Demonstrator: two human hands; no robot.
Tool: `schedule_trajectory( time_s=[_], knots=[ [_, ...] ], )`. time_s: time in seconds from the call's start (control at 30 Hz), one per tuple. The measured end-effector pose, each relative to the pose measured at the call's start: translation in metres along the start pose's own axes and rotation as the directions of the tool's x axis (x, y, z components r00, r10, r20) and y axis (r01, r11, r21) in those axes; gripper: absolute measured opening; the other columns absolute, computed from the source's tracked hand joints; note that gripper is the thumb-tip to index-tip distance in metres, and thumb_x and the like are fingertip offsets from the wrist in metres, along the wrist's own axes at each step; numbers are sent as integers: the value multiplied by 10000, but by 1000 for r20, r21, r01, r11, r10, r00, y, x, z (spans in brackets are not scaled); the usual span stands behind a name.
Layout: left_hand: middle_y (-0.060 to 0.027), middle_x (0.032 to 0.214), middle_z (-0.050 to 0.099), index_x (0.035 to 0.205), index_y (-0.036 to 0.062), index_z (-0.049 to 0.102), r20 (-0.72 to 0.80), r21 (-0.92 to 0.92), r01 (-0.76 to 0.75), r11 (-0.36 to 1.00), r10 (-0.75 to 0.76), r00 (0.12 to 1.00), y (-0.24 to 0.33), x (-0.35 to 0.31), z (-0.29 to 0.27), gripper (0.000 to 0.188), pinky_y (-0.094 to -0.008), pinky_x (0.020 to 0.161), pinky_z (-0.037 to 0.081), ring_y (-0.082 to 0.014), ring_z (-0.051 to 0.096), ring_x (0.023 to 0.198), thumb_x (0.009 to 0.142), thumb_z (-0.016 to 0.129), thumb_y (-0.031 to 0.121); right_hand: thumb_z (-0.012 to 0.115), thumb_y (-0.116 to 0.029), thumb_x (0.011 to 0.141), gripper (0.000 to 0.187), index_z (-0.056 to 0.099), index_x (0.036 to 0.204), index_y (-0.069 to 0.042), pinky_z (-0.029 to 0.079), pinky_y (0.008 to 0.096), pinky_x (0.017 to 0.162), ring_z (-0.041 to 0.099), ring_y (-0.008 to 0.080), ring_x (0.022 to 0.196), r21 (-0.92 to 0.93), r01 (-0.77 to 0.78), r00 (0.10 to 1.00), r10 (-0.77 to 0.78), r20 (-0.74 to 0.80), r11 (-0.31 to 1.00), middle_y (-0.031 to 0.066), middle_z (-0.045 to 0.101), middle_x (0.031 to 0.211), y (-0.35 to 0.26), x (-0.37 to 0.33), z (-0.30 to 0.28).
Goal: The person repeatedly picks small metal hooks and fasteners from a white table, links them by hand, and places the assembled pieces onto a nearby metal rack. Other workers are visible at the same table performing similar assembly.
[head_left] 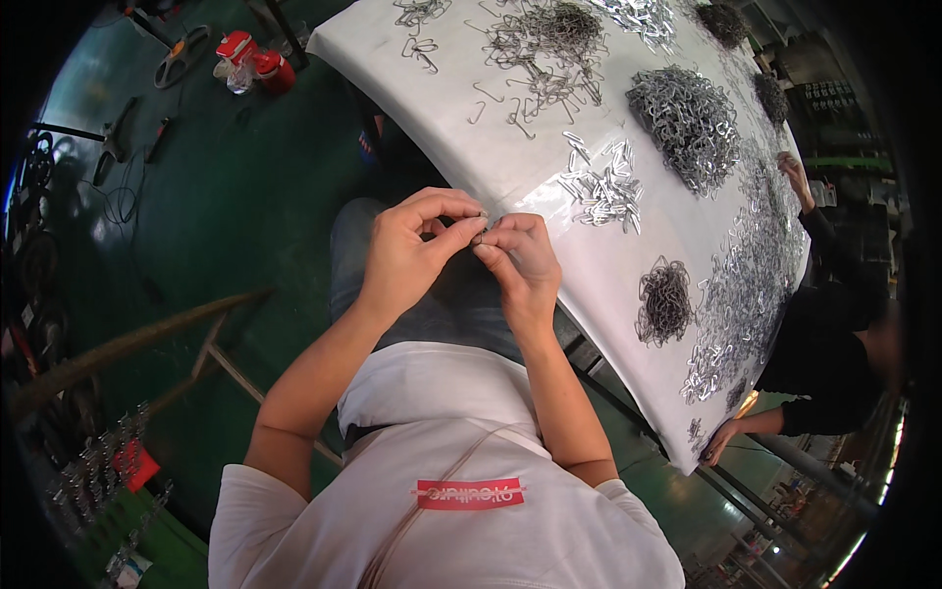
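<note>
Over my lap, at the near edge of the white-covered table [442, 118], my two hands meet fingertip to fingertip. My left hand [422, 236] is closed in a pinch of thumb and fingers. My right hand [522, 263] pinches from the other side. Between them sits a small dark metal piece [480, 238], mostly hidden by the fingertips, so its exact kind cannot be made out. Closest to my hands on the table lies a loose heap of shiny elongated metal pieces [603, 187]. Bent wire hooks [540, 59] are scattered farther off.
A big mound of metal pieces [687, 128] and a small dark pile [665, 302] also lie on the table. Across it, a person in black [824, 363] reaches onto the tabletop. Red containers [257, 64] stand on the green floor; a wooden frame [147, 339] is at my left.
</note>
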State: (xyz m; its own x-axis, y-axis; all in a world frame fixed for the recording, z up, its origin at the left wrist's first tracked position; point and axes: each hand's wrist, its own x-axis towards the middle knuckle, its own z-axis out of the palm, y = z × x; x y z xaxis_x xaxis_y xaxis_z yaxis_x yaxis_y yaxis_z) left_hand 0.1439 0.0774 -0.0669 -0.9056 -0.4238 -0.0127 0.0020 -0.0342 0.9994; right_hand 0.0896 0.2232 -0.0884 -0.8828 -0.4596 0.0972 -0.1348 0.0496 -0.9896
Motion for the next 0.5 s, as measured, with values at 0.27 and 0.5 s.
schedule_trajectory(
  time_s=[0.27, 0.5],
  knots=[
    [-67, 994, 646, 923, -2, 694, -5, -5, -32, 999, 32, 999, -4, 4, -6, 105, -227, 704, 480, -108, 613, 830, 821, 678, -16, 728, -48, 786, 92, 704, 875, -56, 453, 272, 770, 545, 163, 891, -16, 9, 1000, -9, 3, 1000, 44, 532, 942, 7, 9, 5],
    [-47, 948, 676, 901, 40, 717, -76, -9, -134, 991, 133, 988, -18, 2, -3, 108, -247, 663, 478, -121, 622, 815, 793, 717, 28, 713, -96, 809, 98, 698, 895, -51, 454, 282, 758, 565, 145, 866, -110, -98, 990, 108, 91, 989, 39, 586, 934, 9, 21, -3]
  ],
)
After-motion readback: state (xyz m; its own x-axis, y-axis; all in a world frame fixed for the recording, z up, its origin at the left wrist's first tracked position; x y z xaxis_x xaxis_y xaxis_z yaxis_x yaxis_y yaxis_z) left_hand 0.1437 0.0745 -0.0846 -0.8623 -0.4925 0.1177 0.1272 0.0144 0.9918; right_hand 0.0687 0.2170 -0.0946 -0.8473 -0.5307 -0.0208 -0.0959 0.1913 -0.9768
